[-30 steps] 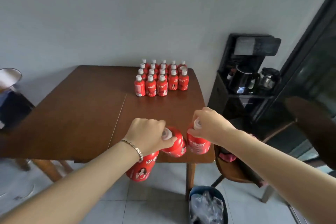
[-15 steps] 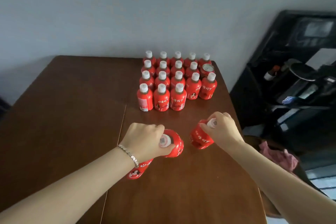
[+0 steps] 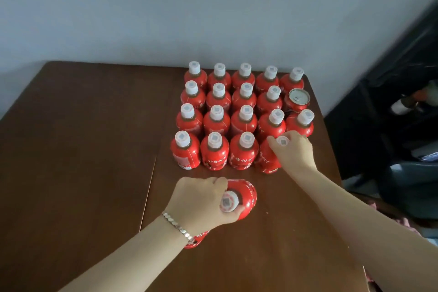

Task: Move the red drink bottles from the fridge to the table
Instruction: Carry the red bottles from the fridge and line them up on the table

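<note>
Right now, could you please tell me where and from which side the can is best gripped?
I would grip the can round its top rim, from above or from the right. It stands upright with no neck, bottles crowd its back, left and front, and only its right side, toward the table edge, is free.

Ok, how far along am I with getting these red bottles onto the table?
Done: seventeen red bottles stand in rows on the table, beside one can. In hand: the right hand has its grip on the cap of a bottle at the front row's fourth place; the left hand holds two more bottles. Left: set those down; the fridge is out of view.
</note>
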A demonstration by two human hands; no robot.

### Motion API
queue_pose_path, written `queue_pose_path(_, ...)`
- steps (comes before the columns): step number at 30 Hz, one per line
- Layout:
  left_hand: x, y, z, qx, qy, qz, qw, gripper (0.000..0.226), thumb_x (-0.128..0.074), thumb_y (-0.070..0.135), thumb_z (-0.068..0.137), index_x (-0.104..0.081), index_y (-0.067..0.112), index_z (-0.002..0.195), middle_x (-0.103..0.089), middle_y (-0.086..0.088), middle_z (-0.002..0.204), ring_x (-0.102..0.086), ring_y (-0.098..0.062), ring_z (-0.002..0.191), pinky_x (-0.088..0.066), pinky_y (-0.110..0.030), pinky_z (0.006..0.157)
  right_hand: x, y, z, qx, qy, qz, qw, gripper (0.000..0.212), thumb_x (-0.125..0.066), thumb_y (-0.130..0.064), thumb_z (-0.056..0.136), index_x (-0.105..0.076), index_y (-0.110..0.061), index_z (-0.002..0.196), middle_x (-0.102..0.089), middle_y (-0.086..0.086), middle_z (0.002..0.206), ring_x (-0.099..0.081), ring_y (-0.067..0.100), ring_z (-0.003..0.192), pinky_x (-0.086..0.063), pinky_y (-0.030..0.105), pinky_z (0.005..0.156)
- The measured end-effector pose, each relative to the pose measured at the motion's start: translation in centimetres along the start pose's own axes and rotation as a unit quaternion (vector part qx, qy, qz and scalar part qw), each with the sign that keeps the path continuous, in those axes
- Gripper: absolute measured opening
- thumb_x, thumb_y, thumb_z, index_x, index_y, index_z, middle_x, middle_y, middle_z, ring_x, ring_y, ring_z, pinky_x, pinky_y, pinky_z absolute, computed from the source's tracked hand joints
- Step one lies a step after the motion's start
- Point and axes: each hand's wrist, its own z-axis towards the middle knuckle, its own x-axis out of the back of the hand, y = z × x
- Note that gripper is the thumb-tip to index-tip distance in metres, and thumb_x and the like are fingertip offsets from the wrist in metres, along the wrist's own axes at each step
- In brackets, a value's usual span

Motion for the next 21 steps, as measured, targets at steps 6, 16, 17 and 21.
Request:
queue_pose_path(6, -1.2, -0.3, 0.1, -0.006, -0.026, 0.004, 1.000, 0.049, -0.042, 0.064, 0.063, -0.059, 0.020, 0.052, -0.053, 0.008, 0.041, -0.050, -0.009, 0.031, -0.035, -0.015, 0.034, 0.4, -0.1, 0.4, -0.080, -0.072, 0.138, 0.985, 0.028, -0.055, -0.039, 0.091, -0.061, -0.012, 0.094, -0.067, 0.002, 0.085, -0.067, 0.017, 0.072, -0.055, 0.033, 0.074)
queue_pose_path(16, -1.8, 1.2, 1.6, -0.008, -0.019, -0.007, 1.000, 0.051, -0.045, 0.066, 0.062, -0.061, 0.019, 0.054, -0.053, 0.007, 0.039, -0.051, -0.011, 0.031, -0.031, -0.016, 0.035, -0.9, 2.4, -7.4, 0.366, -0.215, -0.166, 0.890, 0.069, -0.053, -0.009, 0.063, -0.050, -0.014, 0.131, -0.052, 0.005, 0.122, -0.051, 0.029, 0.109, -0.048, 0.039, 0.093)
queue_pose_path(17, -1.8, 1.5, 1.7, -0.013, -0.015, -0.009, 1.000, 0.051, -0.044, 0.066, 0.062, -0.062, 0.018, 0.055, -0.054, 0.007, 0.040, -0.052, -0.011, 0.031, -0.031, -0.016, 0.035, -0.9, 2.7, -7.6, 0.348, -0.242, -0.184, 0.887, 0.073, -0.055, -0.012, 0.067, -0.041, -0.018, 0.139, -0.043, 0.002, 0.133, -0.043, 0.028, 0.121, -0.040, 0.041, 0.103)
queue_pose_path(21, -1.9, 2.1, 1.8, -0.002, -0.031, -0.021, 0.999, 0.047, -0.044, 0.063, 0.060, -0.058, 0.020, 0.050, -0.051, 0.006, 0.038, -0.049, -0.011, 0.030, -0.030, -0.017, 0.035, -1.4, 3.7, -8.4, 0.276, -0.289, -0.191, 0.897, 0.091, -0.073, -0.033, 0.072, -0.021, -0.030, 0.146, -0.022, -0.009, 0.147, -0.028, 0.016, 0.135, -0.032, 0.031, 0.109)
